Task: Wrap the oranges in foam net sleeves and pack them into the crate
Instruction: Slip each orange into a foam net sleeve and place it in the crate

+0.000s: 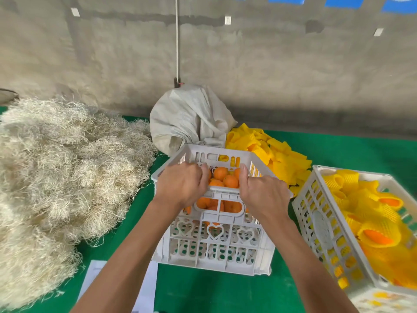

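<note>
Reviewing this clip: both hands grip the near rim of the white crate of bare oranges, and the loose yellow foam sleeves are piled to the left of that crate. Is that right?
Not quite. The head view shows the left hand and right hand gripping the near rim of the white crate of bare oranges, but the loose yellow foam sleeves are piled behind it to the right. On the left lies pale straw-like fibre.

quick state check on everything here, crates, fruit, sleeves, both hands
left hand: grips the middle crate's near rim
right hand: grips the same rim
middle crate: tilted, part full of bare oranges
right crate: holds sleeved oranges
loose foam net sleeves: heaped behind the crates
sack: slumped against the wall
</note>
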The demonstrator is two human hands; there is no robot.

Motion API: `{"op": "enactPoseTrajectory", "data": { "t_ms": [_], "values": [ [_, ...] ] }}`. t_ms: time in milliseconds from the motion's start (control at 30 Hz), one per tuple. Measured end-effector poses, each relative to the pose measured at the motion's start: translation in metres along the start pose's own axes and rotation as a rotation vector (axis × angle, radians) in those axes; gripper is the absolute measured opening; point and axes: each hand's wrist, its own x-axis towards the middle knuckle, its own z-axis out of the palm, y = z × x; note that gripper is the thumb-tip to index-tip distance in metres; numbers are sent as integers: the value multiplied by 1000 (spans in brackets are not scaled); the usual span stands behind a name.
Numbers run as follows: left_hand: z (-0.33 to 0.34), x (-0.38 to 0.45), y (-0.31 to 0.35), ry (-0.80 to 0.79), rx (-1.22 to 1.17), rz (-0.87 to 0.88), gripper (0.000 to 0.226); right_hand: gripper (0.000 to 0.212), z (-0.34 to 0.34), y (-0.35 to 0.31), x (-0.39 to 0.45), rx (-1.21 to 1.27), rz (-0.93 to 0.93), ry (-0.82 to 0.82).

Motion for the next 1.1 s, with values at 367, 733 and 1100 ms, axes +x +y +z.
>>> {"op": "enactPoseTrajectory", "data": {
  "t_ms": [367, 733, 1100],
  "values": [
    [36, -133, 4, 16, -54, -39, 58, 75, -12, -27, -131, 89, 32, -183],
    [74, -169, 22, -284, -63, -242, 58, 65, -10, -33, -187, 127, -1, -219],
    [123, 18, 133, -262, -228, -67, 28, 32, 37, 110, -44, 322, 395, -466]
  ]
}}
